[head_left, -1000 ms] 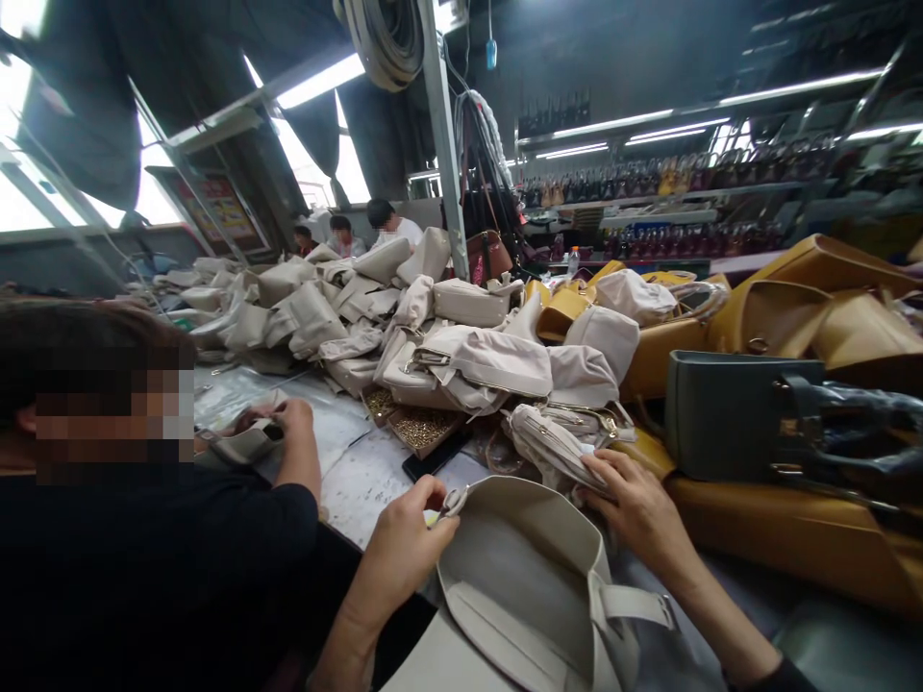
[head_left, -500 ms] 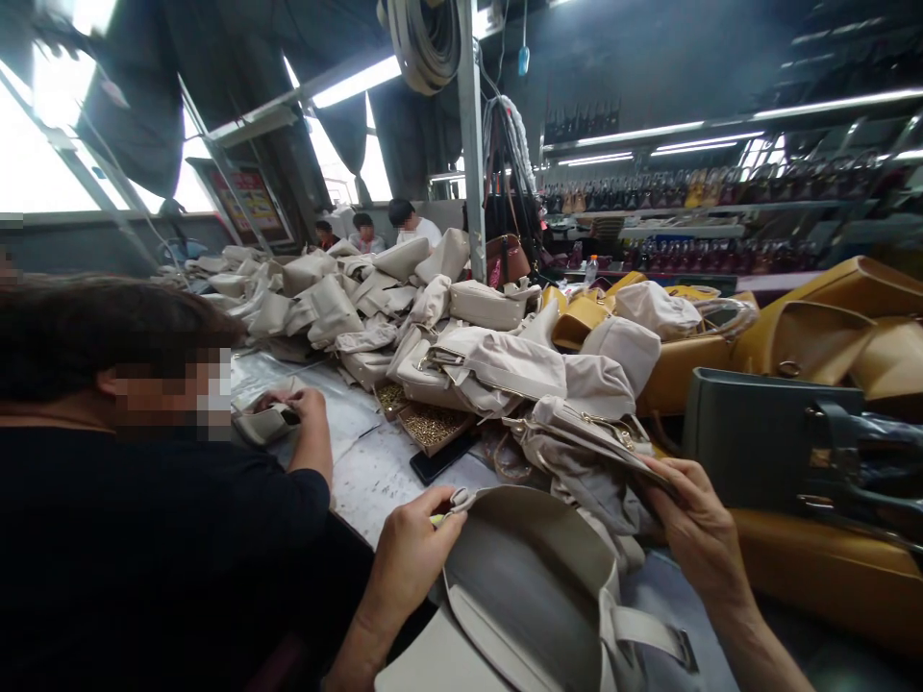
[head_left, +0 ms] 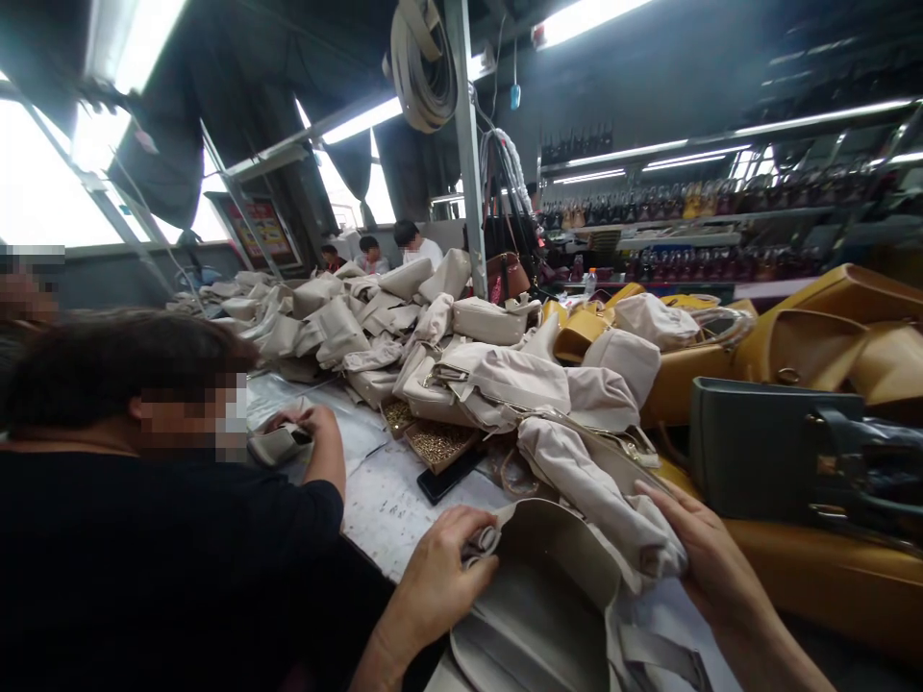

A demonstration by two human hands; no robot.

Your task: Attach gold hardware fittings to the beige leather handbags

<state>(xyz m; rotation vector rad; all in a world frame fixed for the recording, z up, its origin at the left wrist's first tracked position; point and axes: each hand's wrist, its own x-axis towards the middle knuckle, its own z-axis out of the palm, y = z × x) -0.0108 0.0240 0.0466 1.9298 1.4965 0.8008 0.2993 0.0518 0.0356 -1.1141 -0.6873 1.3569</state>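
Observation:
A beige handbag shell (head_left: 540, 586) stands in front of me with its mouth towards me and its inside showing. My left hand (head_left: 447, 572) is closed on its upper left edge, with a rolled tab pinched between thumb and fingers. A loose strap with a metal buckle (head_left: 660, 649) hangs at the shell's right side. Just beyond the shell lies a pale cloth bag lining (head_left: 584, 490) with a zipped top edge. My right hand (head_left: 696, 543) grips the near right end of this lining, the thumb along its edge; some fingertips are hidden behind it.
Boxes of small brass fittings (head_left: 436, 444) and a black phone (head_left: 447, 478) lie on the white table (head_left: 382, 519). Beige bag parts (head_left: 338, 332) are heaped behind. A dark green handbag (head_left: 764, 447) and mustard bags (head_left: 829, 567) stand right. A co-worker (head_left: 165, 538) sits close at left.
The lining has turned and dropped, its cloth now hanging nearer the shell. My left hand has shifted right and down with the shell's edge. The camera view has tilted slightly.

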